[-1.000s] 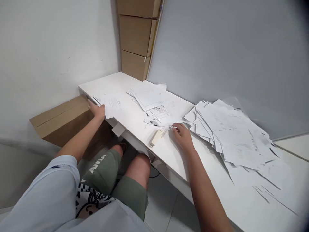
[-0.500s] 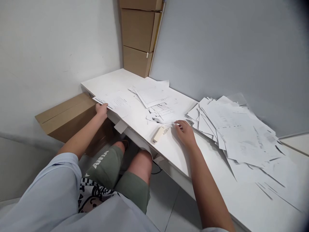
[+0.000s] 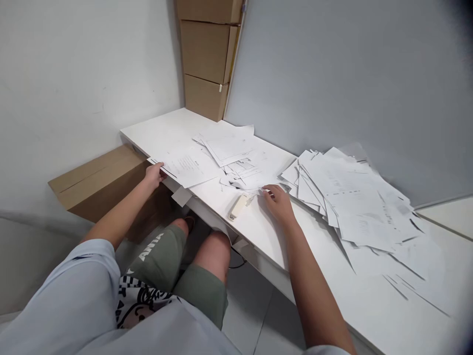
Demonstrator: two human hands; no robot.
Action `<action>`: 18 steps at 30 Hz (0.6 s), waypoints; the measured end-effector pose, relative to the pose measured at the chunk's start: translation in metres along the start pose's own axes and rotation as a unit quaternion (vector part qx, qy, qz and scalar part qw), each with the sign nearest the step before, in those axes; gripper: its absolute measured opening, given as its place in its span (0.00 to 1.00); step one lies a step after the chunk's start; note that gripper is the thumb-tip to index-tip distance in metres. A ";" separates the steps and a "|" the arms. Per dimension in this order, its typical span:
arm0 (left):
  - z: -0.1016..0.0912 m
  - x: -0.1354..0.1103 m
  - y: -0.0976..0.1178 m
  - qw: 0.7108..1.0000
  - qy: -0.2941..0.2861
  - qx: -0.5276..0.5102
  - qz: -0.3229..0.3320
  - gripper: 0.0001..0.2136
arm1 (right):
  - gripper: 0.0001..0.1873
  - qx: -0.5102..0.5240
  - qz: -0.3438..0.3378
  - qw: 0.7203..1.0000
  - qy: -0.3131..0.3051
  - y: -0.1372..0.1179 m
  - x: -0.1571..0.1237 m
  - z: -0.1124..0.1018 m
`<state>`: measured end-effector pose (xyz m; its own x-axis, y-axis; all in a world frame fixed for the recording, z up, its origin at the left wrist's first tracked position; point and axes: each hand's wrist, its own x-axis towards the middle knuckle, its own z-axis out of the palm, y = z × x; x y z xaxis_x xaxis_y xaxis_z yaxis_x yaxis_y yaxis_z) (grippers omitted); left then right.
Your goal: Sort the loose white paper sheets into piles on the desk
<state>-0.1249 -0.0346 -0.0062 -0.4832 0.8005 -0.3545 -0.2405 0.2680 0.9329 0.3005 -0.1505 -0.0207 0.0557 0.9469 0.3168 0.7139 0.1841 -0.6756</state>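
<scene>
One printed sheet (image 3: 190, 170) is pinched by its near edge in my left grip (image 3: 153, 176), which is closed with the thumb on top and the fingers curled below. The sheet is white, with a block of fine dark lines and a dark strip close to my thumb; it lies over the front edge of the counter (image 3: 210, 199). Just right of that grip, a small white flap (image 3: 182, 196) juts out below the edge. Left of and below it stands a long cardboard box (image 3: 98, 172), brown and darker on the side towards me; I can't see what it holds.

Well to the right, my right grip (image 3: 279, 204) rests with its fingers loosely bent, the tips at the edge of some loose papers (image 3: 240, 148); whether they pinch anything I cannot tell. Just left of this grip lies a cream-coloured tool (image 3: 239, 207) with a metal end. To its right, a large untidy heap of paper (image 3: 356, 202) spreads out, mostly white and printed. Farthest from both grips, cardboard boxes (image 3: 205, 54) are stacked at the counter's far end, their contents hidden.
</scene>
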 end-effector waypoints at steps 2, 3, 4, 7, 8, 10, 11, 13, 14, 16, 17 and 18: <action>-0.005 -0.004 -0.001 1.000 -0.016 0.005 0.000 0.04 | 0.17 -0.006 0.000 1.000 -0.004 0.000 0.001 0.001; -0.008 -0.007 -0.002 1.000 -0.028 0.011 0.001 0.05 | 0.17 -0.009 0.000 1.000 -0.007 0.000 0.001 0.001; -0.010 -0.010 -0.004 0.999 -0.043 0.020 0.005 0.06 | 0.17 -0.012 0.000 1.000 -0.009 0.001 0.001 0.001; -0.012 -0.021 -0.008 0.994 -0.088 0.065 0.027 0.09 | 0.18 -0.015 -0.007 1.000 -0.014 0.002 0.000 -0.003; -0.010 -0.024 -0.009 0.992 -0.096 0.078 0.037 0.10 | 0.17 -0.011 -0.014 1.000 -0.010 -0.001 -0.001 -0.004; -0.006 -0.031 -0.012 0.990 -0.100 0.088 0.052 0.10 | 0.17 0.016 -0.028 0.999 0.025 -0.016 -0.002 -0.002; -0.005 -0.034 -0.014 0.989 -0.103 0.087 0.055 0.10 | 0.17 0.040 -0.030 0.998 0.047 -0.030 -0.002 0.003; -0.005 -0.039 -0.017 0.988 -0.120 0.082 0.050 0.11 | 0.20 0.085 -0.029 0.994 0.057 -0.068 -0.003 0.025; -0.008 -0.042 -0.020 0.987 -0.134 0.080 0.046 0.12 | 0.21 0.096 -0.030 0.995 0.025 -0.091 -0.003 0.042; -0.015 -0.049 -0.024 0.982 -0.169 0.074 0.043 0.13 | 0.25 0.051 -0.060 0.992 -0.102 -0.136 -0.001 0.082; -0.020 -0.052 -0.027 0.979 -0.189 0.068 0.043 0.14 | 0.28 0.014 -0.078 0.987 -0.143 -0.156 -0.001 0.102; -0.025 -0.056 -0.029 0.975 -0.207 0.063 0.040 0.15 | 0.32 -0.016 -0.078 0.983 -0.166 -0.173 -0.001 0.121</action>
<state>-0.1118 -0.1001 -0.0151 -0.1088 0.9627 -0.2477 -0.0982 0.2376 0.9664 0.0927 -0.1512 0.0151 -0.2839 0.9424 0.1770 0.7174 0.3312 -0.6128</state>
